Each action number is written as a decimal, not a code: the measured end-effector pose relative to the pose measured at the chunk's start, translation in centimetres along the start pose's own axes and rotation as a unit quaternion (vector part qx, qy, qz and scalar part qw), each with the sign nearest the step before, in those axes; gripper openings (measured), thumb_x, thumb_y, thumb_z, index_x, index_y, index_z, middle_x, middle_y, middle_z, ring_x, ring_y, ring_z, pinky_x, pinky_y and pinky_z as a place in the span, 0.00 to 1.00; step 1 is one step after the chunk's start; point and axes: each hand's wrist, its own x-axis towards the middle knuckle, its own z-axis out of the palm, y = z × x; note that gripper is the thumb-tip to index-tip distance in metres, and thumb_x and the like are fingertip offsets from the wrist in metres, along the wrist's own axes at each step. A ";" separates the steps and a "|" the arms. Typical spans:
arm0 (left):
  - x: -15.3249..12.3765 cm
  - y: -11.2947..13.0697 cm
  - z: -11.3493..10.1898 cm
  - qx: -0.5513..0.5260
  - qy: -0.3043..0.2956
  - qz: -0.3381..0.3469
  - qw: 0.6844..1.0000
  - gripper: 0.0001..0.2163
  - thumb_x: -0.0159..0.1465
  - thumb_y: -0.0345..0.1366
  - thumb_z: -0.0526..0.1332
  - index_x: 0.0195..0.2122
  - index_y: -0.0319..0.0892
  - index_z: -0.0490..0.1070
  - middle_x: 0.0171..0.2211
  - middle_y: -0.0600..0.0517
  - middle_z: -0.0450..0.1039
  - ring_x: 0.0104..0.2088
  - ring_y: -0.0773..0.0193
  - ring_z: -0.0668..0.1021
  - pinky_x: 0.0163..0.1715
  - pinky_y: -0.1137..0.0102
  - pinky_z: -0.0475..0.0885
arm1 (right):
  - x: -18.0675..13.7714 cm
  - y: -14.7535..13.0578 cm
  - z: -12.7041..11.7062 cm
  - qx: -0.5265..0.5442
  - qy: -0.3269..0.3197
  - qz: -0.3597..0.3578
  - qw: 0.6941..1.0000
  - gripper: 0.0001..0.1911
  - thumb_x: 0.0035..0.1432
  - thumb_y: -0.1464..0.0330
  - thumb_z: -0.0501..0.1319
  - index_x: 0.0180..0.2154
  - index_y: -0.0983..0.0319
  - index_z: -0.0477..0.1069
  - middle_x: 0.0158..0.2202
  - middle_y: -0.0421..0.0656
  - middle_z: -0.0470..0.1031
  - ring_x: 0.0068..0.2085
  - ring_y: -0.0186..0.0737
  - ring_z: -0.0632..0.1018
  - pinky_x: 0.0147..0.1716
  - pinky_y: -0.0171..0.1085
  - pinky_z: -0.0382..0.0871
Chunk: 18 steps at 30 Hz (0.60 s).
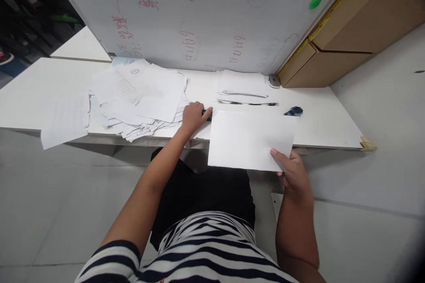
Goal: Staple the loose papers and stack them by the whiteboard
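Note:
My right hand (294,170) pinches the lower right corner of a white sheet or thin stack of paper (247,141), thumb on top and fingers beneath. This paper overhangs the table's front edge. My left hand (194,118) is closed over a small black object (208,116) on the table, just left of the paper. Most of that object is hidden under the fingers, so its kind cannot be made out. Left of this hand spreads a messy pile of papers (146,90), some of them printed. A neater stack of paper (244,82) lies farther back, behind the held paper.
A whiteboard (206,17) with red writing stands along the back of the white table (318,115). Cardboard boxes (318,66) are at the right rear, beside a small grey device (274,80). A dark crumpled item (294,111) lies right. One loose sheet (64,119) overhangs the front edge.

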 end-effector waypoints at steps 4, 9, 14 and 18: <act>0.0 0.1 -0.2 0.000 -0.013 -0.002 1.000 0.21 0.69 0.51 0.44 0.28 0.43 0.65 0.32 0.46 0.70 0.38 0.56 0.71 0.37 0.62 0.60 | 0.6 0.4 0.1 -0.018 0.009 0.025 0.999 0.23 0.41 0.58 0.72 0.37 0.63 0.74 0.26 0.40 0.73 0.19 0.30 0.65 0.08 0.28 0.50; 0.1 0.1 -0.2 -0.010 -0.019 -0.008 1.000 0.21 0.69 0.51 0.43 0.29 0.43 0.66 0.32 0.46 0.70 0.37 0.55 0.70 0.38 0.61 0.60 | 1.6 1.2 0.6 -0.013 0.013 0.025 1.000 0.23 0.42 0.59 0.71 0.38 0.63 0.73 0.28 0.40 0.74 0.20 0.29 0.66 0.09 0.27 0.51; 0.2 -0.1 0.2 -0.018 -0.013 -0.004 1.000 0.21 0.68 0.51 0.44 0.30 0.43 0.66 0.31 0.45 0.69 0.37 0.55 0.70 0.38 0.61 0.60 | 6.1 -0.3 1.2 -0.029 0.010 -0.042 0.999 0.21 0.42 0.59 0.71 0.37 0.64 0.73 0.29 0.41 0.74 0.20 0.29 0.66 0.10 0.27 0.52; 0.4 -0.1 0.3 -0.009 -0.016 -0.005 1.000 0.21 0.68 0.50 0.44 0.30 0.42 0.67 0.32 0.45 0.70 0.38 0.55 0.71 0.38 0.61 0.60 | 14.3 -3.7 2.4 -0.051 -0.006 -0.118 0.992 0.20 0.42 0.63 0.70 0.38 0.64 0.73 0.35 0.44 0.75 0.26 0.33 0.71 0.14 0.28 0.60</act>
